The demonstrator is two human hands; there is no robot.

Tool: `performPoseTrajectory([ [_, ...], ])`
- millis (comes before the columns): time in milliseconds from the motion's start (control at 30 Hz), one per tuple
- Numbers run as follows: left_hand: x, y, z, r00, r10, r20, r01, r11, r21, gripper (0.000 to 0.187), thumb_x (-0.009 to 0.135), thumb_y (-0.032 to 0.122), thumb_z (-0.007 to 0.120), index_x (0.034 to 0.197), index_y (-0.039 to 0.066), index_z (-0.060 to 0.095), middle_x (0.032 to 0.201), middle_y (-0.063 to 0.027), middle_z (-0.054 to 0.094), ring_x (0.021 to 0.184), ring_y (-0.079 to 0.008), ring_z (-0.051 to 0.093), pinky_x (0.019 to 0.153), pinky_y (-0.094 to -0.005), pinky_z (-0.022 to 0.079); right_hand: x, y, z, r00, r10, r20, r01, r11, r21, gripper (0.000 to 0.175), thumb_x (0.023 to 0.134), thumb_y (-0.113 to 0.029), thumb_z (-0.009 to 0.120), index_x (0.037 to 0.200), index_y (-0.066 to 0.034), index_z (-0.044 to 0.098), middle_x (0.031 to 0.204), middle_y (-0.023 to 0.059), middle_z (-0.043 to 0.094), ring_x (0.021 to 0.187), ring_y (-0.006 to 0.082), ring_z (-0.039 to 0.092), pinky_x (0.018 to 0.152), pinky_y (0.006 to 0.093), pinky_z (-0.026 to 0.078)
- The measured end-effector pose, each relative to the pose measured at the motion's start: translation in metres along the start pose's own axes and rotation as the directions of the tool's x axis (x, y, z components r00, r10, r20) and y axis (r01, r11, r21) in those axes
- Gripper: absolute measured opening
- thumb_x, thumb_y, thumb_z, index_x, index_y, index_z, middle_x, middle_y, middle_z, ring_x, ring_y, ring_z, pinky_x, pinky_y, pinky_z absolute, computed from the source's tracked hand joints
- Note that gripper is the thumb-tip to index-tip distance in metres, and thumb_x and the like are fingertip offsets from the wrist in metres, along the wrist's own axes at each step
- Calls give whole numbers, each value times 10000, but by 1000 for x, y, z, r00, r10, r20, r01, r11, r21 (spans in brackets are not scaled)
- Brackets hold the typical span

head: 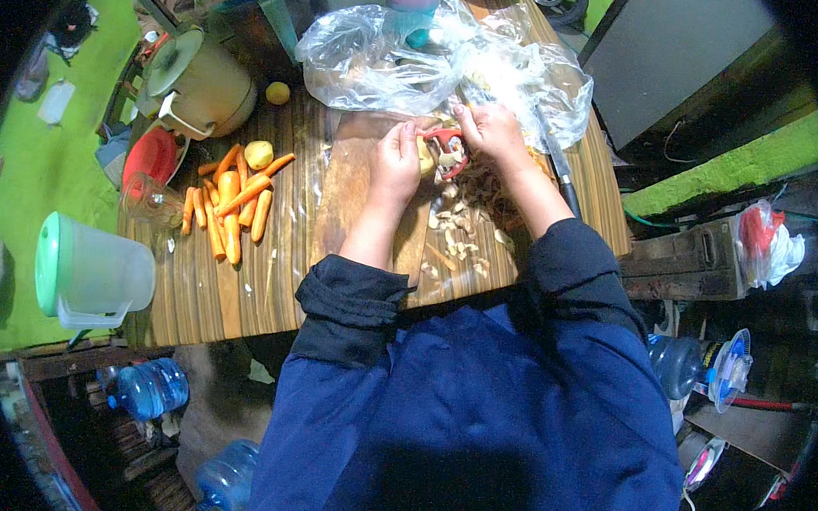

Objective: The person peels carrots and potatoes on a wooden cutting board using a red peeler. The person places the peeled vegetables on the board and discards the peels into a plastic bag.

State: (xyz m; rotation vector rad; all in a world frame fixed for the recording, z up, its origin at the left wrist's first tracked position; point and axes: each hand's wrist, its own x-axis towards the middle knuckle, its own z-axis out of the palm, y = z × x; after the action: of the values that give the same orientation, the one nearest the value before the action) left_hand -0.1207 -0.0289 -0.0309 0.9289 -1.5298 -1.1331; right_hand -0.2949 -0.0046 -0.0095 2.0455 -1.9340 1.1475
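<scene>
My left hand (396, 163) grips a pale potato (426, 158) over a wooden cutting board (347, 176). In my right hand (496, 134) is a red-framed peeler (451, 145), its head against or very near the potato, with peel caught in it. Potato peelings (458, 223) lie scattered below my hands, at the right of the board. Beyond my right wrist rests a black-handled knife (558, 159). A pile of peeled carrots (230, 208) sits left of the board. One peeled potato (259, 154) lies on the carrots' far side, and another round one (277, 93) farther back.
Clear plastic bags (384, 63) spread across the back of the wood-grain table (268, 303). At the left stand a lidded pot (220, 93), a red plate (149, 160), a glass (152, 199) and a green-lidded pitcher (113, 275). Large blue water bottles (154, 388) are below the table.
</scene>
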Motion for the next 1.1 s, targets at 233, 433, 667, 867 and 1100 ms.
performPoseTrajectory([
  [233, -2, 15, -6, 997, -44, 66, 63, 944, -324, 394, 973, 343, 375, 869, 20, 576, 723, -30, 580, 633, -96, 545, 604, -231, 450, 8, 16, -35, 989, 139, -53, -147, 969, -199, 369, 857, -324, 464, 677, -67, 659, 701, 154, 623, 656, 345, 599, 650, 449, 450],
  [433, -3, 8, 5, 998, -53, 26, 56, 988, -143, 369, 975, 318, 384, 903, 17, 585, 824, -46, 601, 737, -105, 546, 692, -251, 447, -13, -31, -25, 990, -129, -54, 120, 983, -142, 423, 853, -311, 479, 535, -59, 598, 559, 120, 584, 597, 318, 579, 683, 393, 435],
  [667, -1, -1, -1, 999, 35, 17, -33, 997, -70, 322, 964, 249, 382, 888, 16, 590, 789, -72, 619, 734, -154, 579, 688, -285, 456, -6, -14, -30, 992, 99, -78, -113, 971, -211, 421, 848, -306, 478, 551, -50, 633, 548, 147, 585, 553, 333, 590, 639, 439, 464],
  [867, -6, 12, 0, 989, 142, 40, -144, 988, 52, 311, 959, 239, 379, 892, 18, 587, 796, -86, 620, 753, -163, 582, 693, -289, 458, -6, -14, -29, 964, 184, 194, -191, 981, 16, 450, 876, -347, 460, 599, -33, 624, 601, 182, 580, 583, 349, 582, 602, 422, 445],
  [1100, -7, 21, -1, 983, -153, 98, 180, 904, -387, 291, 969, 273, 397, 916, 34, 555, 852, -45, 588, 752, -103, 542, 682, -248, 455, -5, -20, -44, 979, 202, -34, -200, 979, 40, 429, 872, -332, 477, 579, -47, 608, 567, 144, 578, 570, 330, 570, 615, 391, 438],
])
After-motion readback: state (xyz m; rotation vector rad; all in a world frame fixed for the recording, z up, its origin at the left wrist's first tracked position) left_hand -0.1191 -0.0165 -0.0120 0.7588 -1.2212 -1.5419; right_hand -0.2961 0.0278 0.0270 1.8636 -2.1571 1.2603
